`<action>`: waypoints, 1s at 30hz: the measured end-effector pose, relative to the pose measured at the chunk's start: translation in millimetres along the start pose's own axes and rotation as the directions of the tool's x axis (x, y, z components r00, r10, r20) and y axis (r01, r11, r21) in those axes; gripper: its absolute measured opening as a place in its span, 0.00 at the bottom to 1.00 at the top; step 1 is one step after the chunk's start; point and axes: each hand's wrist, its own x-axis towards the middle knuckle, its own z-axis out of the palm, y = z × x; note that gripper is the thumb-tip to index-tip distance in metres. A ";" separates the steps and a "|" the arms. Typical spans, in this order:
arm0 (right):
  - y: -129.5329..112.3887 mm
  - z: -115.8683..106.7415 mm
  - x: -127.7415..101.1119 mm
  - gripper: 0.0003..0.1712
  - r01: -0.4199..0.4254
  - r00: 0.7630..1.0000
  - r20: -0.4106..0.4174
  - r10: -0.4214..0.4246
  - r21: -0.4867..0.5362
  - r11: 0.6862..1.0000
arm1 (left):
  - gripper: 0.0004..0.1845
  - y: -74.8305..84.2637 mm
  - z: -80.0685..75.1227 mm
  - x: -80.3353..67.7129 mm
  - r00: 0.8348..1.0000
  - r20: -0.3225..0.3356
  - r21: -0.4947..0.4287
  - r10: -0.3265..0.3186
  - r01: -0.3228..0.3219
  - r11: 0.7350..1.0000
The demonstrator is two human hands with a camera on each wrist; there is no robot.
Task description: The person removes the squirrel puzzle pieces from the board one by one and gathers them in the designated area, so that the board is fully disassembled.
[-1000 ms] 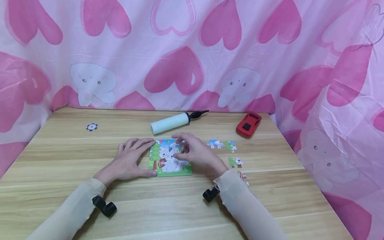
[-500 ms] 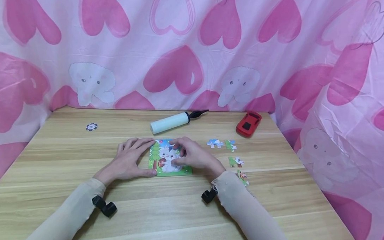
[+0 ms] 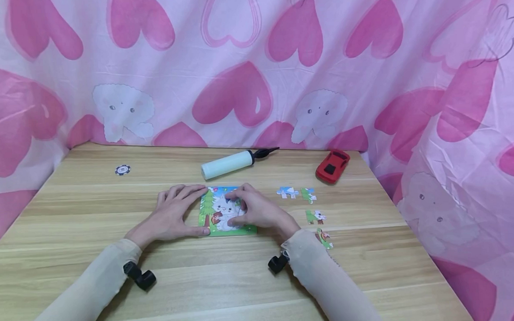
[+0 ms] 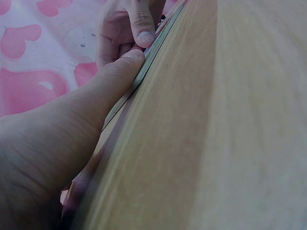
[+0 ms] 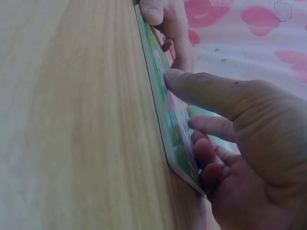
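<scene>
Since the earlier frame I am seeing the right hand [image 3: 258, 210] sliding left across the puzzle board [image 3: 226, 211]. In the head view, the left hand [image 3: 174, 215], fingers spread, is bracing the board's left edge; loose pieces [image 3: 298, 193] are lying beyond the right fingers. In the left wrist view, the thumb [image 4: 120, 72] is pressing the board's rim [image 4: 153, 48]. In the right wrist view, curled fingers [image 5: 211, 124] are pressing the board [image 5: 175, 129].

Bright, even light; blurry wrist close-ups
</scene>
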 end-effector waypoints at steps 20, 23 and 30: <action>-1.4 1.3 2.9 0.43 -0.048 0.999 0.012 0.047 0.028 0.998 | 0.65 -0.1 -0.3 -0.4 1.000 -0.008 0.002 0.010 -0.010 1.000; -1.6 1.7 3.5 0.43 -0.040 0.999 0.010 0.040 0.028 0.999 | 0.65 -0.4 -0.3 -0.6 1.000 -0.010 0.004 0.011 -0.011 1.000; 0.0 1.8 3.0 0.41 -0.041 0.999 0.006 0.041 0.041 0.998 | 0.65 -0.8 0.0 -0.3 1.000 -0.005 0.001 0.006 -0.006 1.000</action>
